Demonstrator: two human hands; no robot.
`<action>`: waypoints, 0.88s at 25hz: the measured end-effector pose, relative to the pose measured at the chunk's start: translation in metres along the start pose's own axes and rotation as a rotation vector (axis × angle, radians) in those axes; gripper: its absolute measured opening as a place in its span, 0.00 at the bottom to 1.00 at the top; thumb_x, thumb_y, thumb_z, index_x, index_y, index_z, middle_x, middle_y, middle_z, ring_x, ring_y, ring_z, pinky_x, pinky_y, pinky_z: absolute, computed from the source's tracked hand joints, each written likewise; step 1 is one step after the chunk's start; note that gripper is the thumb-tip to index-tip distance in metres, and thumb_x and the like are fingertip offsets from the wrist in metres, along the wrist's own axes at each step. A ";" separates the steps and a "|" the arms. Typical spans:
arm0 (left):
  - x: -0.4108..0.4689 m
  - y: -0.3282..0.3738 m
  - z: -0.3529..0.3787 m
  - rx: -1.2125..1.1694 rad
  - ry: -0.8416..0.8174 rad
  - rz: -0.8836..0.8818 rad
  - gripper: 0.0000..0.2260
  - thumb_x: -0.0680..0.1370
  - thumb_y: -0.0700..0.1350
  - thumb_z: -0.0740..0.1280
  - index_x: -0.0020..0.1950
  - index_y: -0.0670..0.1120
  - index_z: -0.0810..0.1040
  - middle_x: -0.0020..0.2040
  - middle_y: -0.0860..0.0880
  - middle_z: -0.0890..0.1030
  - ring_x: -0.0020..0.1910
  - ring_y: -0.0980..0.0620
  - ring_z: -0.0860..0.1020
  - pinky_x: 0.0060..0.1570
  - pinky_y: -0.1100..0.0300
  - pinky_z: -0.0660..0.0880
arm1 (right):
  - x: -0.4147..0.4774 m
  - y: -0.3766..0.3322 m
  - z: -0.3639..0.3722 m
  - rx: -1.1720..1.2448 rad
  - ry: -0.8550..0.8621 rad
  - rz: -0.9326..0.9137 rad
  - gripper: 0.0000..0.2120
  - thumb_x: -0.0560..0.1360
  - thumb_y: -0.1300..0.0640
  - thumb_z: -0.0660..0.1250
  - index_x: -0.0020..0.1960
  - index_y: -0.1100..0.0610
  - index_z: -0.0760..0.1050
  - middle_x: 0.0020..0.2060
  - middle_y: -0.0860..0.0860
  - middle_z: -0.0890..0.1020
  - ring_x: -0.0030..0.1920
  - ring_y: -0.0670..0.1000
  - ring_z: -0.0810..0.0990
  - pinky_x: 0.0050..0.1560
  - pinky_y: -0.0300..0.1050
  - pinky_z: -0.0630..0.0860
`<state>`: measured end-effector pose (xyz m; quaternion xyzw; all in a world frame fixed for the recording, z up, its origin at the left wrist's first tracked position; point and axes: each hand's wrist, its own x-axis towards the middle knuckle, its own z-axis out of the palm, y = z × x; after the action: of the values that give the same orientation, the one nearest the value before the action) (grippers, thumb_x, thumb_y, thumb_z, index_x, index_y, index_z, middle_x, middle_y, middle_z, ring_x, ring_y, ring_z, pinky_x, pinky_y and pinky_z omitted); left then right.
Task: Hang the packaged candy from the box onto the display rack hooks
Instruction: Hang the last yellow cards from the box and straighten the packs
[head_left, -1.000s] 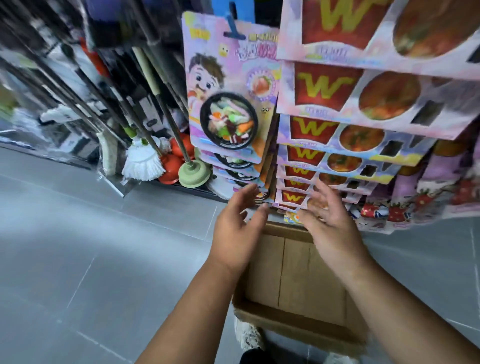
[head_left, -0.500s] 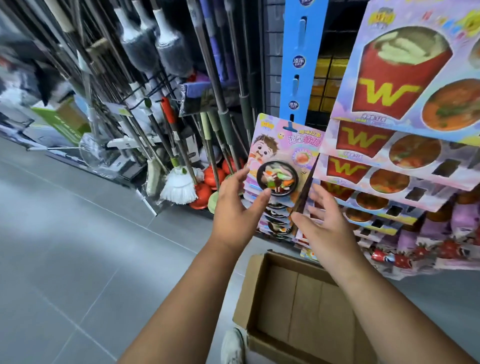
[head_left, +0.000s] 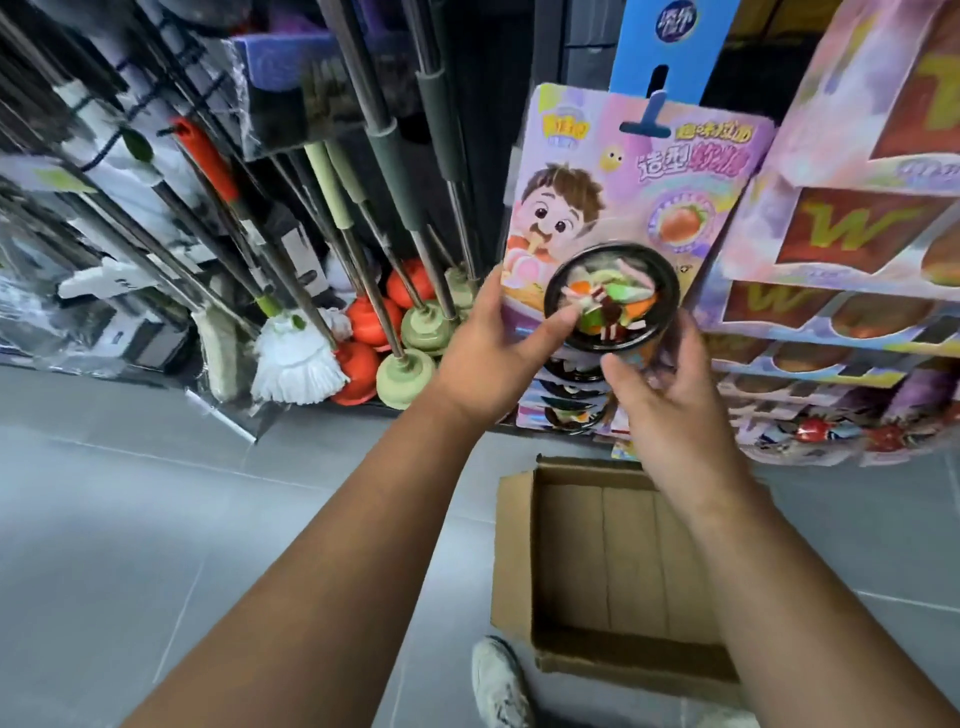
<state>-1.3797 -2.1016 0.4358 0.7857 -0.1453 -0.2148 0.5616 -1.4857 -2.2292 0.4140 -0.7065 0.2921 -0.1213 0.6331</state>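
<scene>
The left hand pinches the edge of a pastel cardboard candy pack with a black plastic bowl, hanging on a blue plastic hook; the right hand curls round the bowl. A downward tug could tear its hang hole.

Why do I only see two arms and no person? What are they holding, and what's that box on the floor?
The camera sits on the person's head, looking down, so you see mostly their arms. The left hand and right hand both hold a pink-purple candy card with a black plastic bowl, whose top sits at a blue plastic clip on the rack. Below, an open brown cardboard box stands on the grey tiled floor, with nothing visible inside.
</scene>
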 end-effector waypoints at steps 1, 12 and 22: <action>0.003 -0.008 0.004 -0.029 0.001 0.005 0.33 0.72 0.60 0.72 0.74 0.51 0.69 0.65 0.56 0.81 0.65 0.59 0.77 0.71 0.51 0.71 | 0.002 0.006 0.001 0.003 0.009 -0.012 0.38 0.68 0.36 0.66 0.75 0.38 0.59 0.70 0.40 0.73 0.70 0.44 0.71 0.71 0.57 0.69; 0.007 -0.042 0.022 -0.200 0.033 0.069 0.21 0.75 0.56 0.71 0.66 0.50 0.76 0.60 0.54 0.84 0.62 0.56 0.80 0.68 0.49 0.73 | 0.008 0.042 -0.005 0.134 0.035 -0.201 0.24 0.82 0.56 0.62 0.77 0.48 0.62 0.65 0.39 0.77 0.65 0.35 0.73 0.60 0.29 0.69; 0.011 -0.058 0.027 -0.238 -0.051 0.042 0.31 0.72 0.58 0.69 0.72 0.46 0.71 0.65 0.51 0.81 0.67 0.52 0.77 0.71 0.49 0.71 | 0.008 0.073 -0.004 0.104 0.054 -0.113 0.23 0.75 0.47 0.65 0.70 0.45 0.70 0.63 0.47 0.80 0.65 0.44 0.77 0.63 0.38 0.73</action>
<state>-1.3840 -2.1097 0.3716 0.7047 -0.1493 -0.2386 0.6513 -1.5003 -2.2396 0.3425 -0.6846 0.2621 -0.1907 0.6529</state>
